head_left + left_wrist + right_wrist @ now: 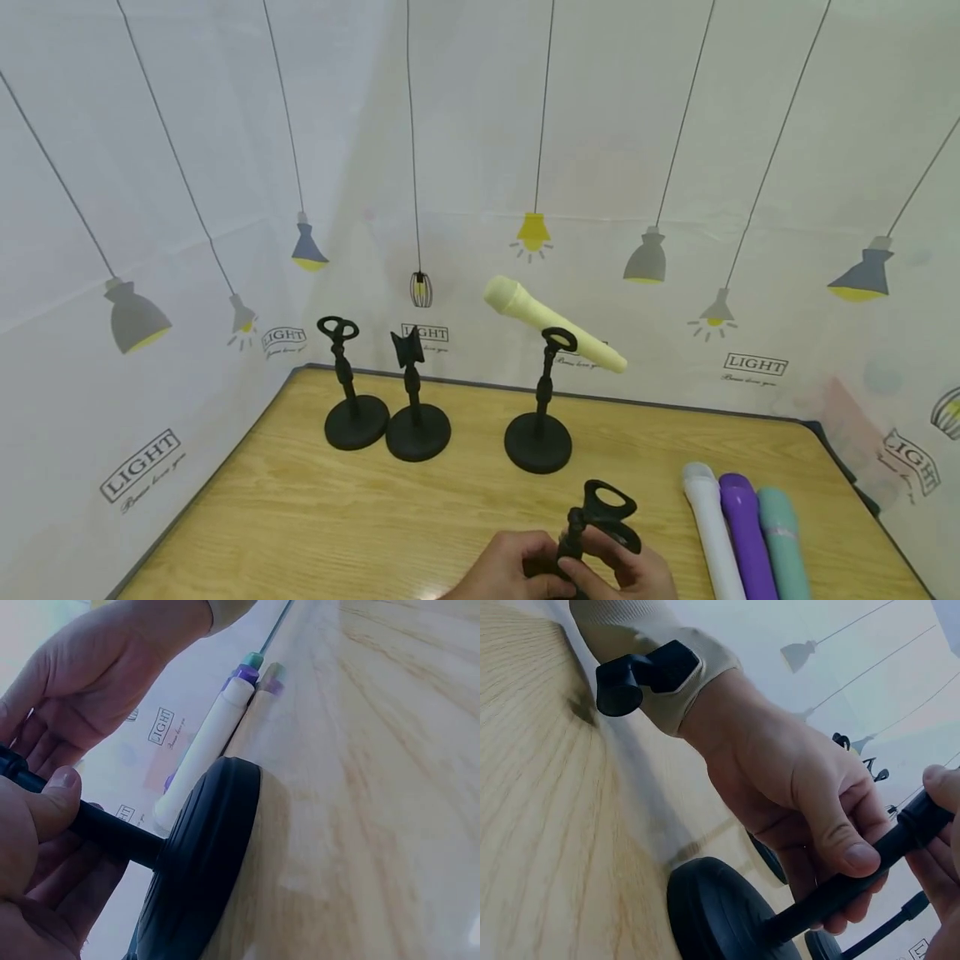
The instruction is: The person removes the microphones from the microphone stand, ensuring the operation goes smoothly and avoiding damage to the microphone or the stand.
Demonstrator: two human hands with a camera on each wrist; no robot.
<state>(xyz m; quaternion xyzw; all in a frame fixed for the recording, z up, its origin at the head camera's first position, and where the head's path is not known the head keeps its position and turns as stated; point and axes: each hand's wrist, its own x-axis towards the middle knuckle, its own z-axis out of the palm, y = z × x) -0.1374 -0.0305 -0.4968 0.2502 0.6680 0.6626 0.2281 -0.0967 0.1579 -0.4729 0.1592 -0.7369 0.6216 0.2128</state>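
Observation:
A black desktop microphone stand [572, 542] is held upright between both hands at the table's front. My left hand [510, 568] grips its pole, the thumb lying along the tube [840, 889]. Higher up, my right hand [633, 573] pinches the stand just below its open, unfilled clip [609, 504]. The round base [206, 862] is right at the tabletop in the left wrist view; in the head view it is out of sight. Behind stands another black stand [538, 442], with a pale yellow microphone [551, 321] lying slanted in its clip.
Two more black stands, one at the far left [356, 422] and one beside it [417, 432], hold no microphone. White [712, 529], purple [746, 533] and mint green [783, 542] microphones lie side by side at the right. A lamp-printed sheet [465, 167] encloses the wooden table [315, 508].

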